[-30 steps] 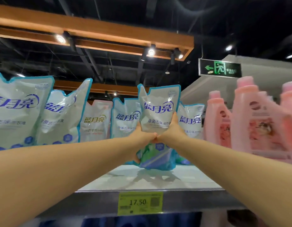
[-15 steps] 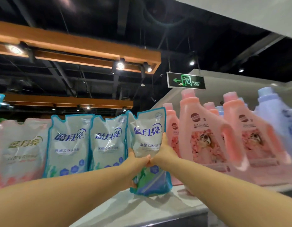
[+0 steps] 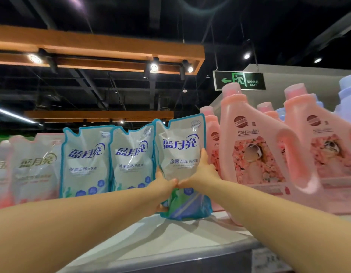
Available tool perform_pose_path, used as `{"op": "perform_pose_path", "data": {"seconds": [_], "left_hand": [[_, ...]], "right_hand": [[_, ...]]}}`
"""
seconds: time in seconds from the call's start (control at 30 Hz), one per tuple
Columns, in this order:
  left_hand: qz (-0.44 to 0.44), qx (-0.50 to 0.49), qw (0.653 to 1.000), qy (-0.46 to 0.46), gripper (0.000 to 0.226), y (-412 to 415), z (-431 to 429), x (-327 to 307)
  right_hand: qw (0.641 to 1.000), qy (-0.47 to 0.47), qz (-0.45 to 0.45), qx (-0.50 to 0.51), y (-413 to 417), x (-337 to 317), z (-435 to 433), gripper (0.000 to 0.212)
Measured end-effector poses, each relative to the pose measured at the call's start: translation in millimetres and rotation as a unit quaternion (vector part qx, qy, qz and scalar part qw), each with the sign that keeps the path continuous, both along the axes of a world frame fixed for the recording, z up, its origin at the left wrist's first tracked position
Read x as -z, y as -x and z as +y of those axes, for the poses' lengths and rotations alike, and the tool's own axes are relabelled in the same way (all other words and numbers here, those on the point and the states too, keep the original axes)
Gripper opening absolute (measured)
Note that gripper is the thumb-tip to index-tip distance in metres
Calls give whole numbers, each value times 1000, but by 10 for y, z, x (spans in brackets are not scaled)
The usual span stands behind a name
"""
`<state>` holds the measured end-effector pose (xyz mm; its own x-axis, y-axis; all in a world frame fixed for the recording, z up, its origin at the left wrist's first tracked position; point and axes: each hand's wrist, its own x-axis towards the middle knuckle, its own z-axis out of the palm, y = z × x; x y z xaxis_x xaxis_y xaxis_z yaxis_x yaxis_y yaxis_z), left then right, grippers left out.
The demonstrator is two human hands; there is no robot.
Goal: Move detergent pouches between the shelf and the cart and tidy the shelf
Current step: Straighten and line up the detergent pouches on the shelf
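Pouch (image 3: 180,154) stands upright on the shelf (image 3: 170,237) beside pink bottles (image 3: 255,150), left hand (image 3: 163,189) and right hand (image 3: 202,172) clamped on its sides; looks soft, sloshy, best gripped mid-body.

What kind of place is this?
Most likely a supermarket aisle: rows of detergent pouches and pink bottles stand on a shelf, and an exit sign hangs above.
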<state>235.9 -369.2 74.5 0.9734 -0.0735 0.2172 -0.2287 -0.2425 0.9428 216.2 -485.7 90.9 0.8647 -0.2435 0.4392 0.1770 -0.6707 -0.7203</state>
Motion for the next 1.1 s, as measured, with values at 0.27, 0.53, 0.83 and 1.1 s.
{"op": "perform_pose_path", "data": {"seconds": [0.27, 0.53, 0.83, 1.1], "left_hand": [[-14, -32, 986, -163, 52, 298, 143, -247], [-261, -146, 892, -338, 29, 931, 881, -626], [-384, -271, 845, -255, 17, 1399, 2282, -394], [-385, -346, 832, -198, 22, 1779, 3872, -212]], "right_hand": [[1000, 3, -2, 19, 162, -22, 74, 126], [984, -65, -114, -122, 427, -241, 493, 51], [961, -69, -158, -217, 720, -197, 1972, 33], [948, -93, -118, -279, 980, -21, 3641, 69]]}}
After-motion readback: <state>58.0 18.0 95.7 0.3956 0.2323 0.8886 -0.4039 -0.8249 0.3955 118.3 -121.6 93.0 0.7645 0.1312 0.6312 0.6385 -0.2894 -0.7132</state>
